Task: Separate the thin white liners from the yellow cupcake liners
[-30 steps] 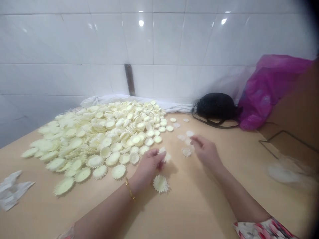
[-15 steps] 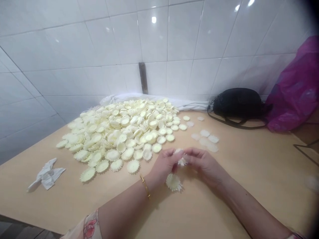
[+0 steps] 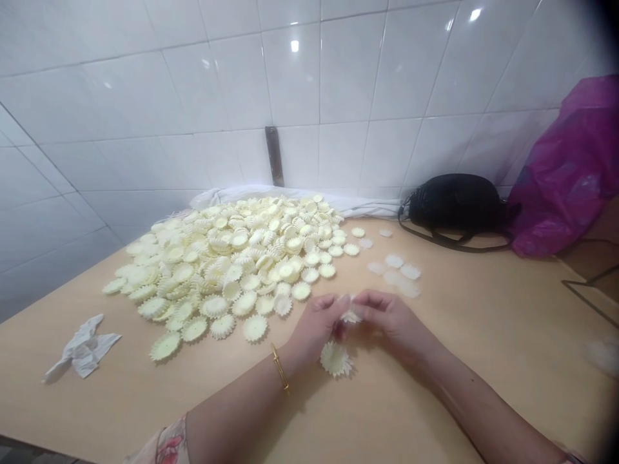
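My left hand (image 3: 315, 325) and my right hand (image 3: 395, 320) meet at the fingertips over the table. Both pinch a small cream flower-shaped piece (image 3: 351, 317) with pointed petals, partly hidden by the fingers. Just below my left hand lies another cream flower-shaped piece (image 3: 336, 359), its petals spread. To the left is a big heap of pale yellow scalloped discs (image 3: 242, 299), shaped like shallow cups with toothed rims. Beyond my right hand, several thin white discs (image 3: 410, 272) lie loosely on the wooden table (image 3: 483, 341).
A crumpled white tissue (image 3: 84, 348) lies at the left. At the back stand a black bag (image 3: 454, 201) with a strap and a magenta plastic bag (image 3: 565, 174). White cloth (image 3: 365, 206) runs along the tiled wall behind the heap. Translucent pieces (image 3: 602, 354) sit at the right.
My fingertips have drawn closer together around the flower-shaped piece, covering more of it. The view has shifted slightly; the heap and the loose discs look unchanged.
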`<control>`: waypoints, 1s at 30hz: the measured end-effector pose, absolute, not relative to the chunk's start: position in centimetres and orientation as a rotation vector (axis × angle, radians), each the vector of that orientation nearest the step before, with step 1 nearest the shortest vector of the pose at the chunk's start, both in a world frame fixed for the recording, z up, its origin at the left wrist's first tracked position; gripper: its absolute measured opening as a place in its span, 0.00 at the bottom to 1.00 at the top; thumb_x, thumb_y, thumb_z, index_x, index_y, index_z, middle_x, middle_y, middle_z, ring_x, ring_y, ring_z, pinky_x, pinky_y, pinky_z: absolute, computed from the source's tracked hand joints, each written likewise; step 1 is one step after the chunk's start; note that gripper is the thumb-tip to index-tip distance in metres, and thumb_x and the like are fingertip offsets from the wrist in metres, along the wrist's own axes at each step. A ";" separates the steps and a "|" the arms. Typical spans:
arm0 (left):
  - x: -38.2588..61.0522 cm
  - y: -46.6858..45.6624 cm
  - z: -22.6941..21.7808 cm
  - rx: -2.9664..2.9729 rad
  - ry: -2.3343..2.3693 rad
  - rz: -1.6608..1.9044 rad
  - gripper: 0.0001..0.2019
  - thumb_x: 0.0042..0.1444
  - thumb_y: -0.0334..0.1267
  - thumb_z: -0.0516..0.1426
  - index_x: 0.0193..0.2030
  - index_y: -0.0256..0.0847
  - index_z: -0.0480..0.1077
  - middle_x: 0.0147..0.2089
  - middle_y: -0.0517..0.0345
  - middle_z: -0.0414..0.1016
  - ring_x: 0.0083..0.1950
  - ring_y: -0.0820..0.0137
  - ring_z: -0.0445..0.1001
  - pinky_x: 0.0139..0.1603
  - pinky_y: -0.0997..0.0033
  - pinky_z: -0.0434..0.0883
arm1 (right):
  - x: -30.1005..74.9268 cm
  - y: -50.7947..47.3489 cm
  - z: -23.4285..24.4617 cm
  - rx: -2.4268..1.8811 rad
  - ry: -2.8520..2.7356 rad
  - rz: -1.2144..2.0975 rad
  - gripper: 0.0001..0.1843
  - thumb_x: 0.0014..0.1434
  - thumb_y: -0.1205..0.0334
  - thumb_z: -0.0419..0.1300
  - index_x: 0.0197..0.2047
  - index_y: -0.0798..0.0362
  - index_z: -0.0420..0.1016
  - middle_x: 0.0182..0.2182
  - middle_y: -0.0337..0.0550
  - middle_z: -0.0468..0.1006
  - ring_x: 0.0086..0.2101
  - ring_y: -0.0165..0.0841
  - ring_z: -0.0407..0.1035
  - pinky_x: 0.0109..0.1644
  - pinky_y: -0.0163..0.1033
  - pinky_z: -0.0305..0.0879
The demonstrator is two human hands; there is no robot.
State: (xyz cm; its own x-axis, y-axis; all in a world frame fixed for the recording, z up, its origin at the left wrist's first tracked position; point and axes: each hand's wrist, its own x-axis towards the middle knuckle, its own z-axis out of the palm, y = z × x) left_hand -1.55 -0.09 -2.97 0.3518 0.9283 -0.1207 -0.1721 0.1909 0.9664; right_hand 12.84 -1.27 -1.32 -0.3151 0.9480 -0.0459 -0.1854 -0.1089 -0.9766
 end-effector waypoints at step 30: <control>-1.5 -0.2 -2.2 1.169 0.864 0.908 0.14 0.47 0.44 0.59 0.21 0.37 0.61 0.17 0.61 0.65 0.19 0.77 0.64 0.24 0.75 0.61 | 12.9 -0.8 -2.0 -0.984 -1.185 1.446 0.18 0.45 0.47 0.63 0.20 0.55 0.71 0.18 0.40 0.71 0.23 0.33 0.67 0.31 0.39 0.62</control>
